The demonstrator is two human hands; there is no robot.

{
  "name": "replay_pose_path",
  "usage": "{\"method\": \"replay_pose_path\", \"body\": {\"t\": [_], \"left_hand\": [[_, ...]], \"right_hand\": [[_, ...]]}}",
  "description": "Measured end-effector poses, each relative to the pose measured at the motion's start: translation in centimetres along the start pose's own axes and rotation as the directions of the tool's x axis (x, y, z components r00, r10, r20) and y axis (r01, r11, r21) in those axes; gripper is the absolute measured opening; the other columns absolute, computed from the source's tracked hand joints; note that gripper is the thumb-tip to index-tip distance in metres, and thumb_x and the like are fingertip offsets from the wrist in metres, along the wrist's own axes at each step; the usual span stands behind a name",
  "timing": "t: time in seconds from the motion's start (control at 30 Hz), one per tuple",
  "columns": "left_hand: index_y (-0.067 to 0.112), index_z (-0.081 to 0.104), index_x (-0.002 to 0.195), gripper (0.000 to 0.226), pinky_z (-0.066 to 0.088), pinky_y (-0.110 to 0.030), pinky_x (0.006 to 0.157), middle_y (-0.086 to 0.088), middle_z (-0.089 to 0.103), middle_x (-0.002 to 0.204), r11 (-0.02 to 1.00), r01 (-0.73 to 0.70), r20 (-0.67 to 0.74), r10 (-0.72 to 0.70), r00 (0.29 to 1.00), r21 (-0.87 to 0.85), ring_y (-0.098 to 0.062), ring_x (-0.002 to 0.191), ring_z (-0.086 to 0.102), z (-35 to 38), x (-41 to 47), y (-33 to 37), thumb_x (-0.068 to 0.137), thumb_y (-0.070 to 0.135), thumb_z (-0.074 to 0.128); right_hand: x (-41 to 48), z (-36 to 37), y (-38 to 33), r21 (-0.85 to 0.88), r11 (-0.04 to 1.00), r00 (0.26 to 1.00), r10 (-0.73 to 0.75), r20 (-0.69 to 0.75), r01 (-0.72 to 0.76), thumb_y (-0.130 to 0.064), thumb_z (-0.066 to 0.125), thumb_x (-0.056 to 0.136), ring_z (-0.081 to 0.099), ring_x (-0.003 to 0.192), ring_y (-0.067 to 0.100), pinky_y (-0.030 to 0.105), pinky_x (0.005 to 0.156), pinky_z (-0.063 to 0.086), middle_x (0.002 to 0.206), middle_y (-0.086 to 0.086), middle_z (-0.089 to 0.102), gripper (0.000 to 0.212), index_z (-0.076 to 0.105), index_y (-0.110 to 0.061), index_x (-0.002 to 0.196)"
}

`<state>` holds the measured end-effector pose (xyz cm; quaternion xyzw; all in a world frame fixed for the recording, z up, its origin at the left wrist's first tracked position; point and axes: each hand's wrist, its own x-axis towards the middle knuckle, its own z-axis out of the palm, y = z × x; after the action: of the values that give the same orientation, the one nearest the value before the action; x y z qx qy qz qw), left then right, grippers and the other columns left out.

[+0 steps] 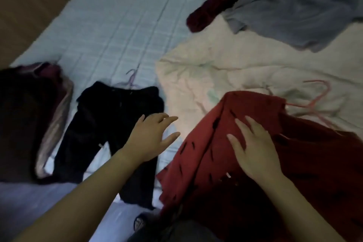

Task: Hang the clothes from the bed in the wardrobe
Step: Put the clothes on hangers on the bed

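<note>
A red garment with dark slits [206, 143] lies on the bed's near right, with a pink hanger [318, 100] at its top edge. My right hand [253, 147] rests flat on it, fingers spread. My left hand [151, 137] hovers open just left of the red cloth, over the edge of a black garment [110, 124] that has a lilac hanger [131, 80] at its top. Farther off lie a grey-blue garment [294, 12] and a dark maroon one [216, 6].
The bed has a pale blue checked sheet [117, 25] and a cream quilt [225, 65] under the right-hand clothes. A dark pile with lilac fabric [39, 120] sits at the near left. A brown wooden panel [23, 10] stands beyond the bed's left edge.
</note>
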<state>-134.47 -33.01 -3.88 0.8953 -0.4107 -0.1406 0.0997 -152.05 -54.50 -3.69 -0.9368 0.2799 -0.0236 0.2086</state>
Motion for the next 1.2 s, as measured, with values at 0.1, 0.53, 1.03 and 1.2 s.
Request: {"method": "replay_pose_path", "body": {"t": [0.1,0.53,1.03,1.2], "left_hand": [[0.03,0.05,0.133,0.061,0.04,-0.052,0.099,0.001,0.055,0.128,0.987,0.148,-0.046,-0.152,0.987,-0.066,-0.019,0.117,0.052,-0.1,-7.7,-4.1,0.086,0.064,0.031],[0.021,0.058,0.124,0.052,0.048,-0.038,0.088,0.0,0.061,0.117,0.815,0.485,-0.348,-0.576,0.74,-0.318,-0.022,0.104,0.058,-5.9,-33.7,-29.1,0.089,0.055,0.041],[0.024,0.058,0.123,0.056,0.049,-0.038,0.083,0.0,0.062,0.116,0.775,0.569,-0.291,-0.631,0.719,-0.274,-0.025,0.101,0.059,-13.2,-35.3,-56.0,0.087,0.06,0.034],[0.025,0.058,0.123,0.058,0.048,-0.035,0.086,0.003,0.059,0.119,0.792,0.523,-0.227,-0.598,0.769,-0.316,-0.02,0.102,0.058,-15.8,-28.3,-66.3,0.086,0.061,0.033]], "right_hand": [[-0.3,3.4,-7.3,-0.006,0.975,0.968,-0.22,0.122,0.222,-0.055,0.034,0.086,0.048,0.121,0.034,0.049,0.102,0.039,0.133,0.016,0.052,0.063,0.055,-0.013,0.127],[-7.8,19.0,-44.7,0.188,0.767,0.732,-0.642,0.228,0.614,-0.055,0.033,0.089,0.054,0.114,0.032,0.043,0.092,0.047,0.125,0.014,0.057,0.065,0.054,-0.007,0.126],[2.4,29.6,-67.8,0.267,0.794,0.77,-0.601,0.214,0.546,-0.06,0.035,0.091,0.051,0.116,0.027,0.033,0.092,0.041,0.127,0.01,0.055,0.065,0.051,-0.01,0.13],[12.2,34.5,-72.5,0.251,0.875,0.828,-0.476,0.296,0.413,-0.047,0.042,0.092,0.046,0.122,0.027,0.035,0.097,0.038,0.135,0.011,0.048,0.056,0.046,-0.011,0.135]]}}
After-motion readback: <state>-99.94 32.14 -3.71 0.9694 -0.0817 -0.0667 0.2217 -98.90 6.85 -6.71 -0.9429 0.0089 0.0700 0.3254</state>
